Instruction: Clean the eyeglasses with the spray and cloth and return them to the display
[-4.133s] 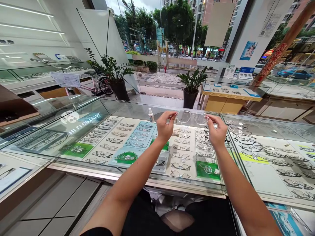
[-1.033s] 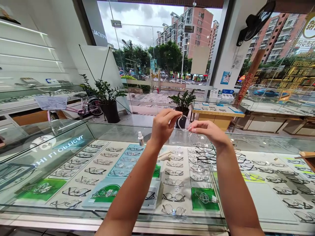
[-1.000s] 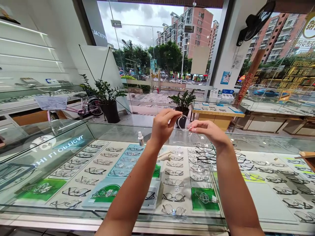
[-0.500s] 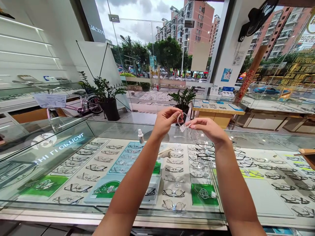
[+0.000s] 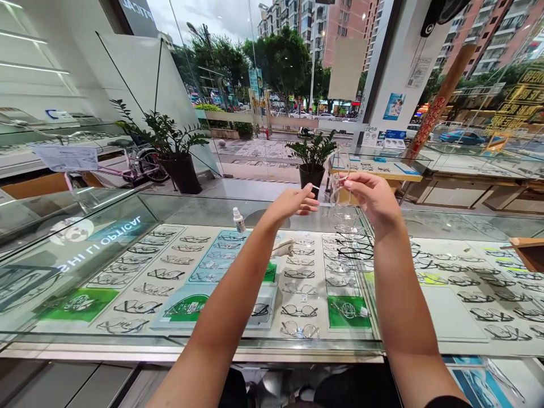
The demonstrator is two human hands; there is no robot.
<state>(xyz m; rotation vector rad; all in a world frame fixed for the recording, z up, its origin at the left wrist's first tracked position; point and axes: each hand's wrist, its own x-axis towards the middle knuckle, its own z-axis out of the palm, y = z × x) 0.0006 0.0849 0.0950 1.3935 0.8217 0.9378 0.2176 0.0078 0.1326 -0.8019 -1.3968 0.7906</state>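
My right hand [image 5: 374, 198] pinches a pair of clear-framed eyeglasses [image 5: 342, 191] above the far side of the glass display counter. Facing it from the left is my left hand [image 5: 291, 205], its fingers stretched out and apart. A thin whitish sliver shows by the left thumb; what it is cannot be made out. The transparent frame blurs into the background, so whether the left fingers touch it is unclear. Below my right hand are several dark-rimmed eyeglasses [image 5: 356, 250]. A small white bottle [image 5: 238, 220] stands on the counter left of my left forearm.
The glass counter [image 5: 199, 340] spans the front, holding rows of eyeglasses and green display cards [image 5: 349, 312]. A beige cloth-like item [image 5: 284, 247] lies near the middle. Beyond are potted plants [image 5: 181, 170], a bicycle [image 5: 123, 164] and another display table [image 5: 382, 168].
My left hand has loosened from the eyeglasses and its fingers have straightened. The right hand has carried the glasses to the right and up in view. The camera has tilted down.
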